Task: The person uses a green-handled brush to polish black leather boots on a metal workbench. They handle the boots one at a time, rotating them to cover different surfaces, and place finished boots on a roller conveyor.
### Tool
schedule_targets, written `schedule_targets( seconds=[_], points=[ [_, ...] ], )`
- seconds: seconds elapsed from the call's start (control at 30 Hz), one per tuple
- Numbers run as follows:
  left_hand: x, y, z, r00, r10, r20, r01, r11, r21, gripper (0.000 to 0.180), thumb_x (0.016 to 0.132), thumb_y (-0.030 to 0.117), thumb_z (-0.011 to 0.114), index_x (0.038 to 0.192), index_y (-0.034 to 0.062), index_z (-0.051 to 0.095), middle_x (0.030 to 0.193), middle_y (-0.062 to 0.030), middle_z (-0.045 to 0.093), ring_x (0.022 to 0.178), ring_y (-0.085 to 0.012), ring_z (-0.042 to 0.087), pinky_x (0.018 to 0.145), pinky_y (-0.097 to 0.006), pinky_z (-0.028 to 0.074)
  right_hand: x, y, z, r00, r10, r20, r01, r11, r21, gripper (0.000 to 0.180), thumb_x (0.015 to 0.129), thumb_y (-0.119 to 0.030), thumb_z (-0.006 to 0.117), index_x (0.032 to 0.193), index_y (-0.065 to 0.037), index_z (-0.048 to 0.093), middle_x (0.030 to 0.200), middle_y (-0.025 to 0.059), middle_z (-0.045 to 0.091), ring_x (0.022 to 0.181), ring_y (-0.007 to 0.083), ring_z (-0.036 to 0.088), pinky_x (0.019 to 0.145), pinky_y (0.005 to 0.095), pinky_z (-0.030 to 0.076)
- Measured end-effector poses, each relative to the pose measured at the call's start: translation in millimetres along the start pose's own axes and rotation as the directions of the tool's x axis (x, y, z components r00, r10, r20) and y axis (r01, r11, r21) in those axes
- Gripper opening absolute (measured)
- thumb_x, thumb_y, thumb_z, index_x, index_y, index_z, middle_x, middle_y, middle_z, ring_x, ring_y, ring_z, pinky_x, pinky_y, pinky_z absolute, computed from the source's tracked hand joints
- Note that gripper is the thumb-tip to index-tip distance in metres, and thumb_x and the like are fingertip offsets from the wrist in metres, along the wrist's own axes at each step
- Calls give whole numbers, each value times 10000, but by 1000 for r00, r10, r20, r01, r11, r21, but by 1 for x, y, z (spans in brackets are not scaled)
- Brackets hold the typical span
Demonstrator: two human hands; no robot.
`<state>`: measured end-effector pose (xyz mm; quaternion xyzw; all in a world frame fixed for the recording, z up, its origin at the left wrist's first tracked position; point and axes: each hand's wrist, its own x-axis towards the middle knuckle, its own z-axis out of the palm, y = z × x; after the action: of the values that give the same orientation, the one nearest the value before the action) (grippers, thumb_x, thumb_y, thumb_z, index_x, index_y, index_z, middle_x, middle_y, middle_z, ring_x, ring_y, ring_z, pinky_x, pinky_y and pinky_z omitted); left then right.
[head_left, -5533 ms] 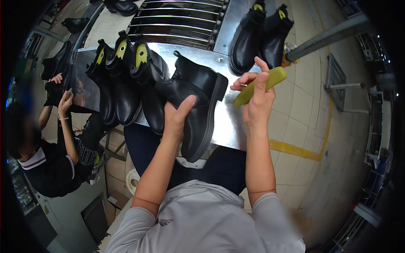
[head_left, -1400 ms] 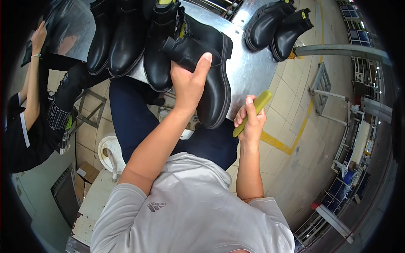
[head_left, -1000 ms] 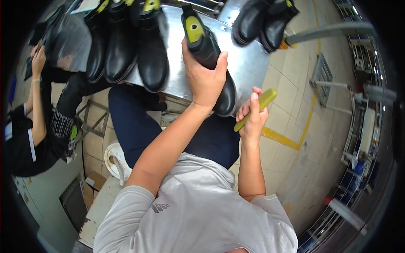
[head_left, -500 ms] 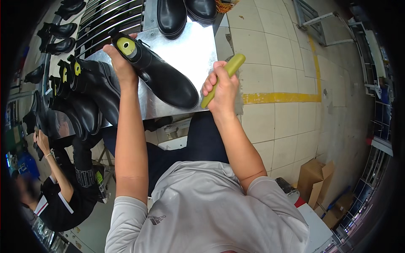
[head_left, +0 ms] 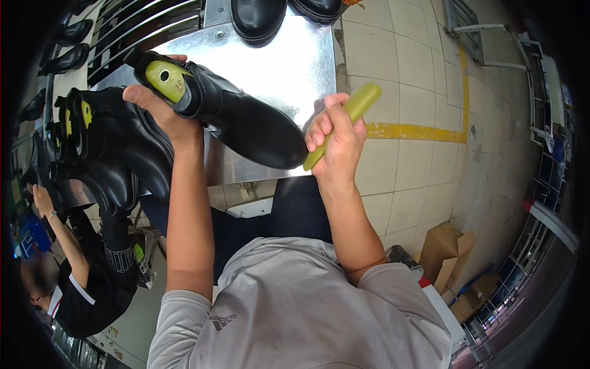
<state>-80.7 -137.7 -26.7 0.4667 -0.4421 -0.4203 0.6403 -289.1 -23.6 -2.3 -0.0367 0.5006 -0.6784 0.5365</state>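
My left hand (head_left: 161,111) grips a black ankle boot (head_left: 239,120) near its opening, where a yellow-green shoe last (head_left: 167,80) fills the top. The boot is lifted off the shiny metal table (head_left: 289,58), with its toe pointing right toward my other hand. My right hand (head_left: 335,138) is closed around a yellow-green stick-shaped tool (head_left: 344,120), whose lower tip sits close to the boot's toe.
Several black boots with yellow-green lasts (head_left: 104,154) stand bunched at the table's left. Two more boot toes (head_left: 283,12) show at the top edge. A slatted rack (head_left: 141,27) runs along the upper left. A person in black (head_left: 80,270) works at lower left. Cardboard boxes (head_left: 452,252) sit on the tiled floor.
I lifted the boot from the row and turned it from upright to lying sideways with its toe to the right. My right hand brought the tool up beside the toe.
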Motion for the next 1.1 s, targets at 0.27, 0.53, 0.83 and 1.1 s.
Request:
schedule_targets(
  seconds=[0.27, 0.53, 0.83, 1.1],
  points=[
    [-8, -7, -3, 999, -43, -6, 42, 989, -140, 1079, 856, 934, 286, 1221, -34, 590, 1176, -149, 614, 1126, -235, 585, 1064, -377, 430, 18, -2, 12, 996, -16, 86, 24, 996, -88, 159, 965, -87, 664, 1037, -85, 522, 648, -14, 469, 448, 65, 434, 403, 230, 351],
    [-11, -3, 10, 994, -42, -104, 38, 998, -41, 1134, 847, 961, 166, 1206, -29, 586, 1187, -176, 622, 1131, -273, 584, 1078, -412, 419, 39, 12, 26, 975, -199, 102, 202, 979, -24, 164, 959, -83, 665, 1019, -68, 513, 656, -8, 500, 445, 56, 430, 397, 233, 342],
    [-13, -19, -16, 999, 25, 19, -24, 998, -53, 953, 978, 820, 195, 1293, -5, 553, 1203, -183, 616, 1138, -285, 593, 1075, -427, 441, 30, -26, -3, 987, -77, 144, 64, 994, 90, 174, 954, -82, 636, 1086, -95, 523, 622, -16, 416, 459, 96, 430, 421, 278, 368],
    [-19, -16, -9, 1000, -5, -27, 2, 996, -88, 988, 937, 868, 219, 1319, 16, 540, 1253, -191, 594, 1168, -288, 584, 1102, -455, 431, 29, -22, -2, 997, -56, 59, 52, 996, 70, 173, 937, -67, 645, 1053, -110, 523, 631, -14, 420, 460, 90, 418, 424, 271, 363]
  ],
)
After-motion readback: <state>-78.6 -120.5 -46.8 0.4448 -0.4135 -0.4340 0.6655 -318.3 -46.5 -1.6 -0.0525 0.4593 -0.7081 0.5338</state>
